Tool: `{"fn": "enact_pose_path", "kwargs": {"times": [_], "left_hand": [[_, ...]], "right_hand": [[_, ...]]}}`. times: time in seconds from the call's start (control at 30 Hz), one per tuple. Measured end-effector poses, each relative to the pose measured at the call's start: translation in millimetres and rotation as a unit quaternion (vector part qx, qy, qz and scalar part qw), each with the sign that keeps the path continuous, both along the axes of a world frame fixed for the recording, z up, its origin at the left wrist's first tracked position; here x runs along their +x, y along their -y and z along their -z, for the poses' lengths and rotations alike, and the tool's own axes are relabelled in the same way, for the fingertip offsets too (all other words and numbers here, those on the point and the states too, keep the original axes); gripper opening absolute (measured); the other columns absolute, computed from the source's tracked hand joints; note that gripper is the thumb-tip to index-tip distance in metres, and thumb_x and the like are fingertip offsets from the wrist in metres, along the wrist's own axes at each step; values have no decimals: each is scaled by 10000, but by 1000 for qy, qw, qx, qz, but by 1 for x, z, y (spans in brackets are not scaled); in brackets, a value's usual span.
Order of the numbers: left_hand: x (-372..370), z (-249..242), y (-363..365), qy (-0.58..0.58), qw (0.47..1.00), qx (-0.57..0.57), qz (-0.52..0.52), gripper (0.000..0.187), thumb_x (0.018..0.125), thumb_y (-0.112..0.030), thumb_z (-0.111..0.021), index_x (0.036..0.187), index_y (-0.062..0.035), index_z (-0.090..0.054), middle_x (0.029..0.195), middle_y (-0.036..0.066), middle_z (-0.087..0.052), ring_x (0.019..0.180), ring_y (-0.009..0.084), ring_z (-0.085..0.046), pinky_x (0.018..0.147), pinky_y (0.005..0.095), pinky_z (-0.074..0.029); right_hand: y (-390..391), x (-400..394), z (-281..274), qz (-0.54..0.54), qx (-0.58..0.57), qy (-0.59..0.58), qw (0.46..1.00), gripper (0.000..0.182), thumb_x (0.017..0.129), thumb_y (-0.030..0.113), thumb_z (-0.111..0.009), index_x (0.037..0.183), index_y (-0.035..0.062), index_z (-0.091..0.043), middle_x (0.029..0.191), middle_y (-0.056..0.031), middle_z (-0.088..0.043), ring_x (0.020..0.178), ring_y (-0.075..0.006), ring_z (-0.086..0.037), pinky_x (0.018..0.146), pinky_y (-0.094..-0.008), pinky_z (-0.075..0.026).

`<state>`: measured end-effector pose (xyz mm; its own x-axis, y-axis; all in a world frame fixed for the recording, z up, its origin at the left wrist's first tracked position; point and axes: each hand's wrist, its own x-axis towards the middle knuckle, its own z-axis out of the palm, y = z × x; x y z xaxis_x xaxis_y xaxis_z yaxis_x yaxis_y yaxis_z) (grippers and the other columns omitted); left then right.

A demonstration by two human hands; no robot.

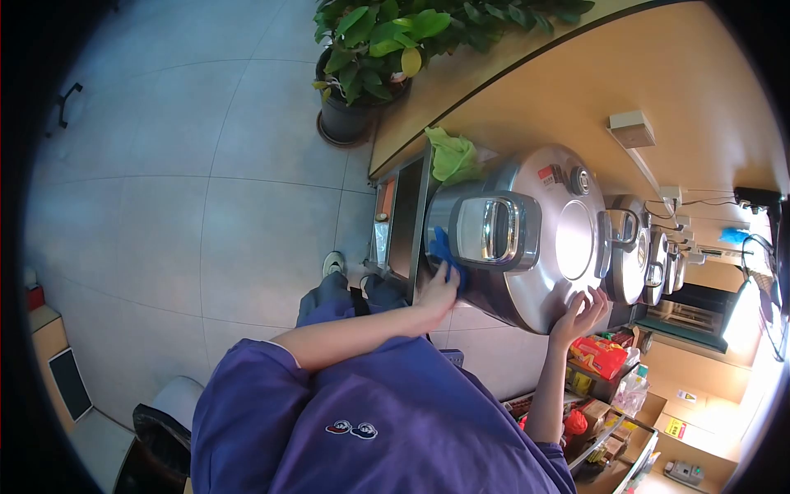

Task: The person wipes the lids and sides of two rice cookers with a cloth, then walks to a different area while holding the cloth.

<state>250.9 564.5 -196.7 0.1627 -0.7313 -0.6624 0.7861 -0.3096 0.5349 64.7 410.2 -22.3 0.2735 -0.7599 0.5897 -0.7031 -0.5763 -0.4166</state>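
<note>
A large silver electric pressure cooker (510, 288) stands directly in front of me, with a wide side handle (494, 230) and a round knob (581, 179) on top. My left hand (439, 295) is closed on a blue cloth (446, 251), pressed against the cooker's lower side below the handle. Part of that cloth lies hidden under my fingers. On the near edge of the shiny lid rests my right hand (580, 314), fingers spread, holding nothing. A light green cloth (451, 155) lies beside the cooker, close to the wall.
More silver cookers (628, 255) line up along the wall beyond the first. A potted plant (346, 115) stands on the tiled floor (271, 239) at the upper left. Crates of packaged goods (605, 412) sit to the right, and a bin (164, 428) is at lower left.
</note>
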Motion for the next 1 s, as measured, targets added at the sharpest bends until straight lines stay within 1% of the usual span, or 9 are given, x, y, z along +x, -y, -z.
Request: {"fn": "enact_pose_path", "kwargs": {"times": [0.1, 0.17, 0.37, 0.47, 0.53, 0.67, 0.73, 0.83, 1.0], "left_hand": [[18, -81, -16, -185, 982, -3, -39, 694, 1109, -383, -506, 1670, -198, -140, 1532, 10, -356, 1353, 187, -423, 1179, 497, -363], [14, -66, -14, -182, 983, -7, -25, 679, 1103, -367, -528, 1664, -183, -190, 1530, 14, -359, 1346, 193, -437, 1144, 465, -401], [9, -53, -2, 91, 995, -6, -52, 533, 1110, -267, -504, 1607, -153, -348, 1497, 28, -400, 1327, 181, -457, 1144, 378, -384], [8, -48, 12, -171, 966, -18, -195, 482, 1122, -221, -456, 1590, -147, -367, 1493, 38, -423, 1347, 182, -443, 1155, 369, -362], [12, -66, 12, -138, 973, 38, -183, 527, 1131, -232, -377, 1629, -81, -290, 1568, 159, -436, 1463, 247, -386, 1202, 338, -293], [2, -15, 19, -117, 975, 27, -185, 460, 1128, -212, -429, 1581, -145, -388, 1472, 60, -492, 1335, 182, -466, 1152, 338, -360], [4, -6, 20, 100, 989, 67, -89, 526, 1115, -302, -417, 1594, -89, -379, 1527, 188, -488, 1411, 304, -466, 1168, 351, -352], [16, 3, 23, 157, 981, 54, -101, 509, 1108, -310, -433, 1560, -76, -428, 1444, 214, -573, 1337, 339, -546, 1123, 376, -407], [27, 21, 30, 138, 985, 53, -85, 462, 1124, -237, -427, 1555, -70, -421, 1451, 143, -567, 1317, 226, -518, 1119, 333, -385]], "right_hand": [[1, -3, 3, -5, 0, 5, 1000, 254, 1016, 108, -614, 1230, -22, -573, 1356, -170, -477, 1187, -269, -567, 942, -397, -520], [1, -2, 2, -3, -2, -1, 1000, 244, 1016, 104, -611, 1227, -15, -576, 1358, -170, -476, 1191, -269, -562, 943, -398, -519], [1, -3, 3, 1, 8, 5, 1000, 247, 1012, 93, -616, 1234, -3, -569, 1365, -170, -471, 1194, -266, -560, 934, -387, -524], [-2, 2, 0, 0, 0, 4, 1000, 248, 1007, 83, -618, 1233, -7, -568, 1365, -171, -468, 1187, -266, -564, 925, -382, -531], [-3, 2, 0, 1, 7, 5, 1000, 246, 1025, 111, -611, 1235, -10, -572, 1384, -158, -452, 1184, -243, -552, 930, -365, -524], [-2, 0, 1, 2, 13, 2, 1000, 244, 1044, 140, -602, 1234, -11, -577, 1394, -140, -440, 1188, -218, -535, 938, -352, -513], [-3, 0, 1, 4, 17, 4, 1000, 243, 1044, 140, -601, 1233, -11, -575, 1390, -140, -441, 1188, -219, -535, 939, -353, -513], [-3, 1, 0, 9, 16, 3, 1000, 238, 1027, 110, -604, 1227, -15, -574, 1376, -160, -454, 1193, -245, -543, 914, -357, -526], [-3, 1, 1, 18, 15, 8, 1000, 236, 1009, 82, -606, 1220, -20, -574, 1367, -181, -468, 1200, -270, -547, 892, -363, -537]]}}
